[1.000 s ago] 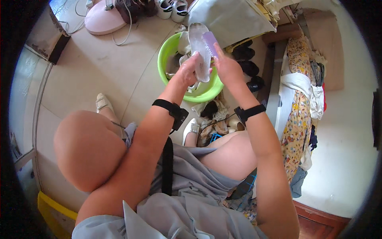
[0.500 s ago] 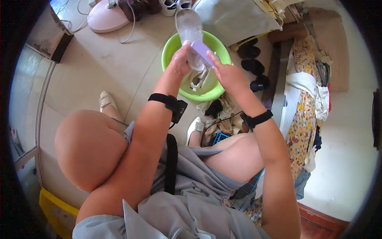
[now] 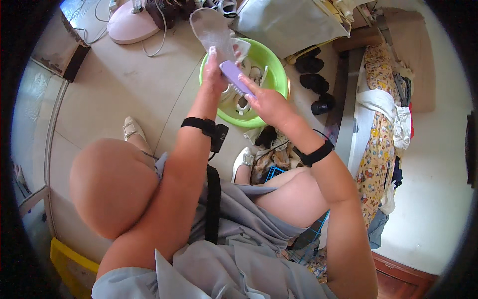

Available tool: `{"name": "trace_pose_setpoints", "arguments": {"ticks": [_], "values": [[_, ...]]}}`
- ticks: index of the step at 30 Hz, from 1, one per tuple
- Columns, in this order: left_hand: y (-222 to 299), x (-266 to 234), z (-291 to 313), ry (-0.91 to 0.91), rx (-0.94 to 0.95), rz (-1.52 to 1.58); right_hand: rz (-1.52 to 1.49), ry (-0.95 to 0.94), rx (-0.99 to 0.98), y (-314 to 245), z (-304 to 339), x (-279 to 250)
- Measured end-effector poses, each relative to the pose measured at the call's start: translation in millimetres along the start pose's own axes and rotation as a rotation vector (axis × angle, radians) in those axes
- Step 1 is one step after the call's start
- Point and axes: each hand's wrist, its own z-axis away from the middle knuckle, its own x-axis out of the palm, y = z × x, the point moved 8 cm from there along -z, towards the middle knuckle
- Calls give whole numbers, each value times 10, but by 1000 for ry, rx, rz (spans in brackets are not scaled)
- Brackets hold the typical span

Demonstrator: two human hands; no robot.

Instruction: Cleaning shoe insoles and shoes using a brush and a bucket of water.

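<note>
My left hand [image 3: 214, 72] is closed on a pale grey-white shoe [image 3: 211, 30], held tilted above the basin's left rim with its wet, foamy sole turned up. In my right hand [image 3: 271, 104] is a purple scrubbing brush [image 3: 234, 77], gripped by one end with its pale bristles facing down and left. The brush is close beside my left hand, at the near end of the shoe; whether its bristles touch the shoe I cannot tell. Below both hands stands a lime-green basin [image 3: 281, 74] with another white shoe [image 3: 244, 103] inside, partly hidden by my hands.
Several dark shoes [image 3: 313, 82] line the floor right of the basin. Nearer me lies a heap of footwear and cloth [image 3: 271, 159] by a blue wire basket [image 3: 275, 173]. A pink appliance base [image 3: 132, 25] with a cord stands far left. A patterned bed cover [image 3: 381, 129] runs along the right.
The shoe has swung left and its sole has tilted, uncovering more of the basin. My right hand has drawn the brush left and slightly nearer me. Both hands keep their holds.
</note>
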Motion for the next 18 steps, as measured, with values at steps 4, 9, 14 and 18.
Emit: {"name": "trace_pose_setpoints", "arguments": {"ticks": [4,9,14,18], "values": [[112,12,21,72,17,-142,89,-17,-101,60,86,-1],[28,-79,15,55,-45,-32,358,-83,-100,36,142,-96],[-228,-117,-11,90,-138,-21,632,80,-16,345,78,-224],[-342,32,40,87,-169,149,568,118,161,515,-16,-346]]}}
